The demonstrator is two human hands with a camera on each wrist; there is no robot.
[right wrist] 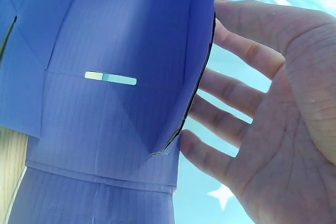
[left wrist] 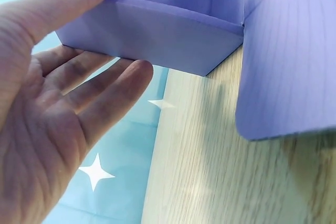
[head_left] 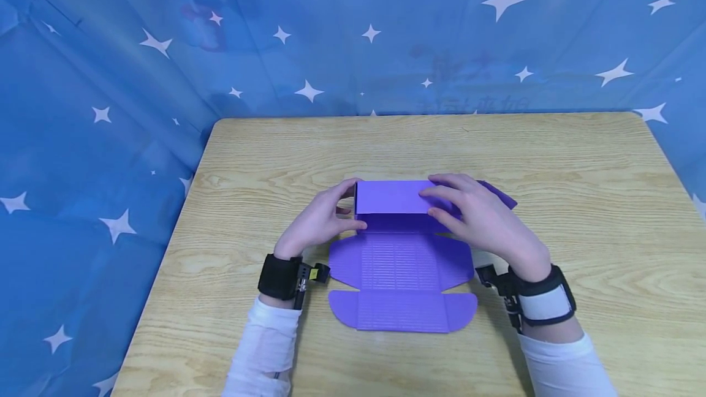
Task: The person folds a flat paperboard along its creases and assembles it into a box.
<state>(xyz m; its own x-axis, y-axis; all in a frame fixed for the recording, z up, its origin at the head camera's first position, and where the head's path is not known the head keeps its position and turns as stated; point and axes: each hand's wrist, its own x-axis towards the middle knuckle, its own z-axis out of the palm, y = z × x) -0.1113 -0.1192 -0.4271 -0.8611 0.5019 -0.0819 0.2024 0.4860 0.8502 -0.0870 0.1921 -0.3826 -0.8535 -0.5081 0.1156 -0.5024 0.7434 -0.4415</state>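
A partly folded purple cardboard box [head_left: 399,262] lies on the table, its raised back part standing as a folded wall [head_left: 391,196] and its lid flaps spread flat toward me. At the raised part's left end, my left hand [head_left: 317,222] holds the short end wall [left wrist: 152,35], thumb at the upper edge and fingers along its outer side. My right hand [head_left: 482,219] touches the raised wall at its right with spread fingers. In the right wrist view, fingertips [right wrist: 197,148] rest along the outside of a panel with a narrow slot [right wrist: 110,78].
The light wood-grain table [head_left: 595,219] extends on both sides of the box. A purple flap [head_left: 499,195] sticks out at the box's right end. Behind the table hangs a blue cloth [head_left: 353,72] with white stars. Wrist straps with cameras are on both arms.
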